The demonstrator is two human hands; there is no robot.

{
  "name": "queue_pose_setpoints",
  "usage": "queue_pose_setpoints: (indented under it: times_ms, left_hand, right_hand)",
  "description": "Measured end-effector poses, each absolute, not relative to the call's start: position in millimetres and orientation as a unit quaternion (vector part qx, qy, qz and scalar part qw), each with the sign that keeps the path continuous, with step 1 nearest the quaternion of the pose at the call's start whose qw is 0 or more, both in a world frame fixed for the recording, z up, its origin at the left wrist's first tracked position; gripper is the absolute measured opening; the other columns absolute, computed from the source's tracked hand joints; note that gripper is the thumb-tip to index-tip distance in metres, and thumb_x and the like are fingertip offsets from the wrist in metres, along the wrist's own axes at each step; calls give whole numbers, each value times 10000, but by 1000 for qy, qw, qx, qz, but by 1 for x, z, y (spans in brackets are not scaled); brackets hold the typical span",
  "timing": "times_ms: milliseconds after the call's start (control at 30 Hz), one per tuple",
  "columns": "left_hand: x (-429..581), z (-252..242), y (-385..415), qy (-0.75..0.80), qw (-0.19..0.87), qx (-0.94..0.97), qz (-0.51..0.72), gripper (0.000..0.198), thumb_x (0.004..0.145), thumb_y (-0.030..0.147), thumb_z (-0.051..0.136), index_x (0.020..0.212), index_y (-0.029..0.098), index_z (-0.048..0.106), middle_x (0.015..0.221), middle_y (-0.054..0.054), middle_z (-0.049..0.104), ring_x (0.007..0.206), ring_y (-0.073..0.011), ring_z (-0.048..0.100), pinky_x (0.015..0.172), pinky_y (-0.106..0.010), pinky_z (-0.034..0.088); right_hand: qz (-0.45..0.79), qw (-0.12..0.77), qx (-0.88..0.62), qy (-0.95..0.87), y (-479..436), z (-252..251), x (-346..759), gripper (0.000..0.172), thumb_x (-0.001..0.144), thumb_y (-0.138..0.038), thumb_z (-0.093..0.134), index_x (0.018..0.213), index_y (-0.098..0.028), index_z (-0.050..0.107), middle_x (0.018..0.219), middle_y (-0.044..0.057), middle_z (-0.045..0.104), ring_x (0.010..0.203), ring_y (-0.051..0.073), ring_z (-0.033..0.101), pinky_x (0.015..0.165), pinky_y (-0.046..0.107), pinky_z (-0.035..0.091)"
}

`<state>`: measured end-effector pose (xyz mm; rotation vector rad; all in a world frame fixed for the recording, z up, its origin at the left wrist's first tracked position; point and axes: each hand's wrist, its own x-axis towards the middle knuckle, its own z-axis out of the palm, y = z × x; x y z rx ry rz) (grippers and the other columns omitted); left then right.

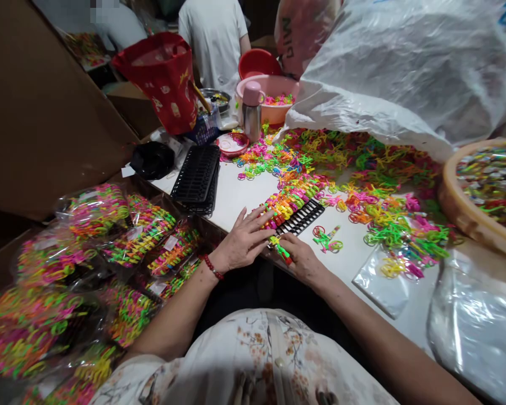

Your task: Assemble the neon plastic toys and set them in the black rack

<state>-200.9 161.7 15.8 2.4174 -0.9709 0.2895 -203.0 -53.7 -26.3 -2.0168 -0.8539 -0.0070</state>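
Note:
At the table's near edge lies a black slotted rack (299, 218) carrying rows of small bright plastic toys (289, 199). My left hand (247, 239), with a red bead bracelet at the wrist, rests its outstretched fingers over the near end of these rows. Close beside it, my right hand (304, 260) has its fingers closed around a small green and red plastic toy (283, 250). The fingers partly cover this toy, so its exact shape is unclear. To the right of the rack lie a few loose plastic pieces (328, 239).
Stacked black racks (196, 177) lie left of a thermos (252, 112). Loose colourful pieces (400, 225) heap under a large plastic bag (396, 73). Bagged toy racks (139, 230) fill the left side. Clear bags (383, 281) and a tan basin (468, 197) stand right. A person (213, 39) is behind.

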Motion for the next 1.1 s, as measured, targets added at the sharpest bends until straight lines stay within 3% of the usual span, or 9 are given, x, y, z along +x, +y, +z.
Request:
queue_pose_setpoints:
  times_ms: [233, 467, 667, 833, 933, 1000, 1100]
  left_hand:
    - [-200, 18, 157, -345, 271, 892, 106, 197, 934, 189, 477, 1072, 191, 617, 1484, -95, 432, 1458, -241, 227, 1184, -566, 161]
    - [-198, 16, 156, -357, 277, 884, 121, 266, 908, 92, 436, 1126, 181, 561, 1460, -118, 461, 1456, -239, 233, 1172, -593, 183]
    - [-201, 18, 157, -347, 317, 877, 101, 373, 871, 76, 442, 1219, 190, 516, 1478, -98, 440, 1463, -231, 212, 1188, -573, 156]
    - [-214, 21, 144, -322, 309, 876, 183, 457, 917, 195, 478, 1370, 213, 413, 1466, -114, 452, 1434, -261, 287, 1172, -620, 126]
    - [-223, 14, 130, -327, 264, 879, 225, 451, 875, 270, 599, 1307, 214, 482, 1445, -126, 475, 1413, -293, 327, 1160, -621, 185]
    - [-228, 8, 123, -314, 246, 888, 229, 363, 869, 254, 611, 1222, 208, 540, 1406, -123, 519, 1396, -290, 359, 1153, -608, 226]
    - [-229, 2, 120, -295, 259, 891, 230, 267, 874, 221, 592, 1139, 193, 577, 1350, -124, 566, 1376, -282, 394, 1148, -597, 257]
  right_hand:
    - [-1, 453, -831, -322, -51, -34, -206, 239, 910, -256, 566, 1136, -245, 640, 1006, 65, 580, 906, 180, 613, 801, 294, 509]
    - [10, 426, -842, -330, -47, -35, -199, 111, 871, -180, 583, 933, -206, 671, 919, 53, 549, 808, 162, 573, 712, 265, 484]
    - [12, 443, -835, -326, -47, -42, -198, 170, 848, -140, 574, 984, -198, 658, 970, 64, 543, 859, 178, 576, 742, 285, 492]
    - [15, 430, -844, -322, -45, -31, -202, 102, 864, -221, 599, 925, -181, 669, 935, 64, 559, 827, 168, 585, 732, 280, 504]
    - [14, 429, -842, -326, -62, -23, -204, 170, 882, -222, 579, 1029, -201, 660, 997, 71, 597, 886, 166, 599, 785, 279, 511]
    - [-19, 396, -866, -306, -84, -18, -202, 284, 886, -153, 528, 1145, -209, 630, 1083, 89, 615, 971, 186, 595, 848, 310, 505]
    - [-69, 254, -939, -219, -127, -13, -190, 370, 850, -45, 462, 1126, -197, 656, 1148, 128, 613, 1017, 241, 576, 858, 364, 486]
